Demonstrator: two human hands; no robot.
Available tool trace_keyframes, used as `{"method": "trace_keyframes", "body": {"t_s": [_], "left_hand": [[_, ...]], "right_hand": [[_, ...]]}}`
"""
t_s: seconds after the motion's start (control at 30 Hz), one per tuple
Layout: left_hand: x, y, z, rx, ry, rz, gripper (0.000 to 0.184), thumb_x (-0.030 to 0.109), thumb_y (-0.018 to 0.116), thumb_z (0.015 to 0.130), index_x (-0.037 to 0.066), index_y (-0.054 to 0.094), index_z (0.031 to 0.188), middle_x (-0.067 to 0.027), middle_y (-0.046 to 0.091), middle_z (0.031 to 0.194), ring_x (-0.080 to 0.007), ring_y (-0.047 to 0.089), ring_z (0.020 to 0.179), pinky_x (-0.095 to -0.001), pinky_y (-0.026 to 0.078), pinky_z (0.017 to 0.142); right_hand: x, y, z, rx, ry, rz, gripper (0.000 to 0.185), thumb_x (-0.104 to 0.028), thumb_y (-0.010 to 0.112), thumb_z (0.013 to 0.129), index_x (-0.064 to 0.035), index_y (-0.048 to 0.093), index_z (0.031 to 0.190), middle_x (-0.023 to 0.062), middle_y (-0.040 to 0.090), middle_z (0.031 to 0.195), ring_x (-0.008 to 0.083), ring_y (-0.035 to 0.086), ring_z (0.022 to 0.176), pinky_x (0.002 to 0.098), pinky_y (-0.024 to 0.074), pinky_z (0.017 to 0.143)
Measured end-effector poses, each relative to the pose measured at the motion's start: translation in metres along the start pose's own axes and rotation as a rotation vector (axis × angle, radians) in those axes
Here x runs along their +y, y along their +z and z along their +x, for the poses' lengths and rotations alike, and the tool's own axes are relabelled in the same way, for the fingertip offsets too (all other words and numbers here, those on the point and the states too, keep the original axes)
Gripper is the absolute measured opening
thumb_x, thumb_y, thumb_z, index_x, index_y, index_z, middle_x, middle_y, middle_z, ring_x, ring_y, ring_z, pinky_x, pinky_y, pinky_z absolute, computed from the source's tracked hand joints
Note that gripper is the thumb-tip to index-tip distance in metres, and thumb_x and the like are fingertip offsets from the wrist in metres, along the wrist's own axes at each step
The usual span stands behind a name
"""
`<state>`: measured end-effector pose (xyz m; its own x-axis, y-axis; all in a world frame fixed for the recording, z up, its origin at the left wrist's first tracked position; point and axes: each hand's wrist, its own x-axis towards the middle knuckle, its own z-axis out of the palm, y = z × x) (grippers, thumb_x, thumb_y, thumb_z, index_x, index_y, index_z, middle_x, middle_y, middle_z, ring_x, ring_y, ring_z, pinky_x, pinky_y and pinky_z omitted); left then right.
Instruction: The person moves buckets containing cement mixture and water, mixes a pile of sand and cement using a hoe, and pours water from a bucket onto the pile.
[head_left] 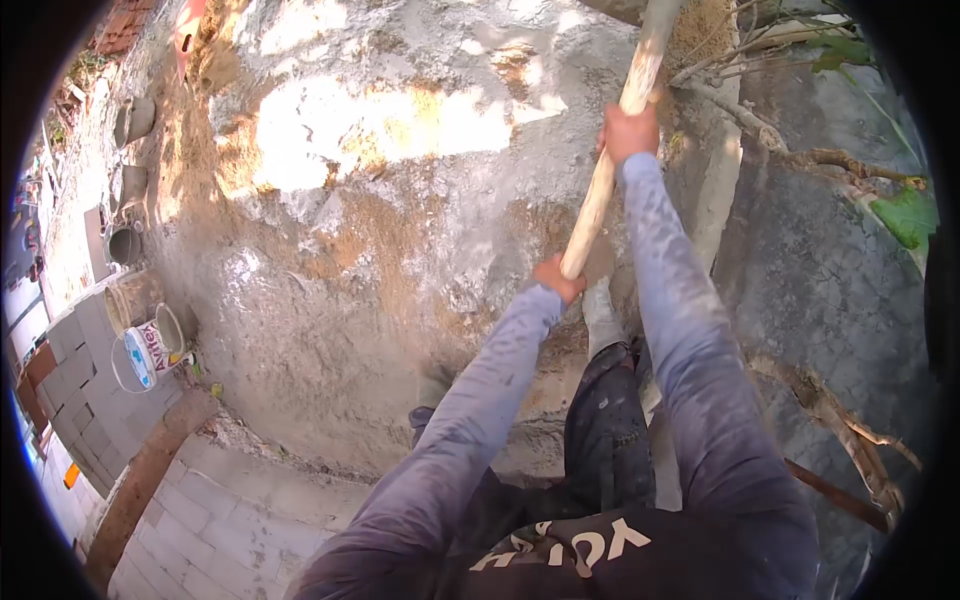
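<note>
A long pale wooden handle runs diagonally from the top edge of the view down to my left hand. My left hand is closed round its lower end. Farther up, my right hand grips the same handle. At the top, part of a dark rounded tool head shows beside the handle, mostly cut off by the frame. Below and around the hands lies rough grey and brown wet-looking ground, with bright sun patches. My legs are under my arms.
Several buckets stand at the left, among them a white one with lettering. Grey blocks and a brown beam lie at lower left. Branches with green leaves and a grey wall are on the right.
</note>
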<state>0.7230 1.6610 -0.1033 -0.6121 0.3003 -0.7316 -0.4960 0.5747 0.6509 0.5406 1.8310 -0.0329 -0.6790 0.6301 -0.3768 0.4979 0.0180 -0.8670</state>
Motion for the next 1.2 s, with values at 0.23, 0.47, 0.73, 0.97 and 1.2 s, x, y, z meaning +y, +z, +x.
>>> {"method": "trace_keyframes", "body": {"t_s": [0.23, 0.47, 0.73, 0.97, 1.2], "left_hand": [[-0.14, 0.015, -0.035, -0.091, -0.229, 0.078, 0.046, 0.026, 0.073, 0.066, 0.003, 0.062, 0.104, -0.0179, 0.067, 0.082, -0.0289, 0.066, 0.076, -0.0392, 0.052, 0.071], [-0.199, 0.039, -0.261, -0.155, -0.491, 0.105, 0.049, 0.03, 0.072, 0.069, 0.003, 0.061, 0.109, -0.0211, 0.067, 0.091, -0.0364, 0.066, 0.087, -0.0419, 0.051, 0.077], [-0.131, 0.001, -0.354, 0.0, -0.485, -0.214, 0.046, 0.035, 0.074, 0.072, 0.004, 0.065, 0.105, -0.0181, 0.069, 0.089, -0.0288, 0.069, 0.085, -0.0378, 0.053, 0.077], [-0.125, -0.16, -0.081, 0.248, -0.214, -0.338, 0.044, 0.026, 0.071, 0.07, 0.006, 0.062, 0.108, -0.019, 0.068, 0.092, -0.0332, 0.067, 0.086, -0.0398, 0.052, 0.077], [-0.235, -0.071, -0.18, 0.053, -0.574, -0.672, 0.049, 0.029, 0.072, 0.066, 0.004, 0.063, 0.107, -0.02, 0.067, 0.086, -0.0342, 0.066, 0.082, -0.04, 0.052, 0.073]], "right_hand": [[0.209, 0.053, -0.021, -0.095, 0.428, -0.09, 0.022, -0.012, 0.062, 0.078, 0.0084, 0.055, 0.085, 0.0115, 0.057, 0.058, 0.0209, 0.056, 0.043, 0.036, 0.0486, 0.041], [0.274, 0.027, -0.245, -0.26, 0.685, -0.124, 0.016, -0.011, 0.058, 0.081, 0.0024, 0.054, 0.074, 0.0093, 0.053, 0.052, 0.0195, 0.053, 0.039, 0.0356, 0.0456, 0.037], [0.071, 0.05, -0.327, -0.378, 0.54, -0.034, 0.035, -0.005, 0.06, 0.077, 0.0031, 0.046, 0.109, 0.0091, 0.052, 0.059, 0.0195, 0.052, 0.039, 0.0354, 0.0425, 0.035], [0.024, 0.271, -0.133, -0.315, -0.206, -0.16, 0.029, -0.011, 0.061, 0.077, 0.004, 0.052, 0.1, 0.0144, 0.061, 0.07, 0.0233, 0.06, 0.052, 0.0353, 0.05, 0.048], [0.213, 0.278, -0.247, -0.57, 0.247, -0.554, 0.019, -0.008, 0.055, 0.081, 0.0067, 0.054, 0.093, 0.0162, 0.06, 0.061, 0.0257, 0.061, 0.045, 0.0393, 0.0487, 0.042]]}}
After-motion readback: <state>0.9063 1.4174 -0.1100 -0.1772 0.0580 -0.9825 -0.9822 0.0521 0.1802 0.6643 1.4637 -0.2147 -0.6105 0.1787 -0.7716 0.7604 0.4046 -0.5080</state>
